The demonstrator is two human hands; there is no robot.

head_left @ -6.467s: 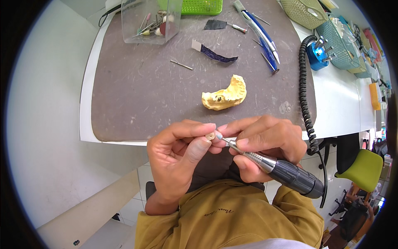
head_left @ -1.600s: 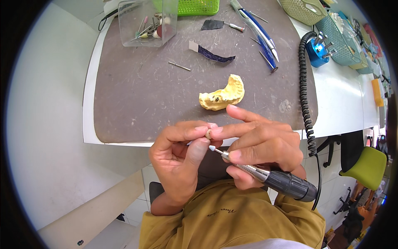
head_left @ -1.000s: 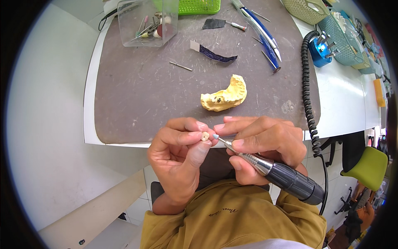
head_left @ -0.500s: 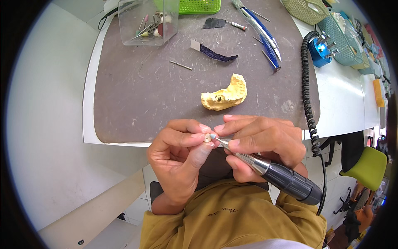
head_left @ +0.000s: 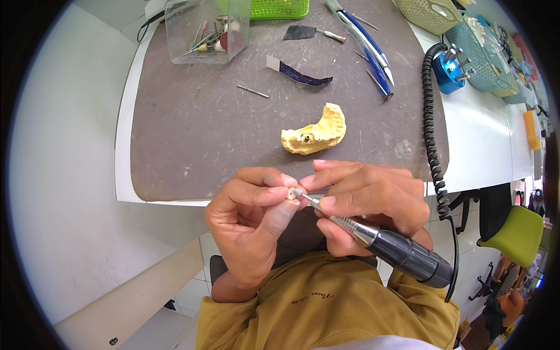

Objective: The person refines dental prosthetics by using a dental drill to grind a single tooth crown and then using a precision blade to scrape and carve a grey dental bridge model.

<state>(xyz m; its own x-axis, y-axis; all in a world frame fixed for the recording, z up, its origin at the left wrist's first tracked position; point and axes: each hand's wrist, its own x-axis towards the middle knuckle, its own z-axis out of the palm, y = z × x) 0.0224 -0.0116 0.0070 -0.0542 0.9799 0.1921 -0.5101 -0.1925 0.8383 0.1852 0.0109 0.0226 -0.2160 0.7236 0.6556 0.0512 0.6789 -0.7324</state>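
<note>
- The left hand (head_left: 239, 224) is closed in a pinch: between its thumb and fingertips it holds a small ivory piece (head_left: 291, 195), which has a dark hole.
- This piece is near the front edge of the table, on the person's side of the cast.
- The right hand (head_left: 382, 201) is closed around the handpiece (head_left: 402, 251), which is silver in front and black behind.
- The tip (head_left: 298, 192) of the handpiece, pale blue, is right at the piece; whether it touches, I cannot tell.
- Fingertips of both hands are very close together around the tip.
- The cast (head_left: 329, 128), yellow and curved, lies on the brown mat (head_left: 192, 134), just beyond the hands.
- Farther on the mat are a pin (head_left: 252, 91), a dark strip (head_left: 306, 77) with a pale end, and a blue tool (head_left: 373, 55).
- A clear box (head_left: 181, 49) with small bits inside stands at the far left.
- On the right, a coiled cord (head_left: 430, 116) runs over the mat, beside a blue holder (head_left: 447, 79).
</note>
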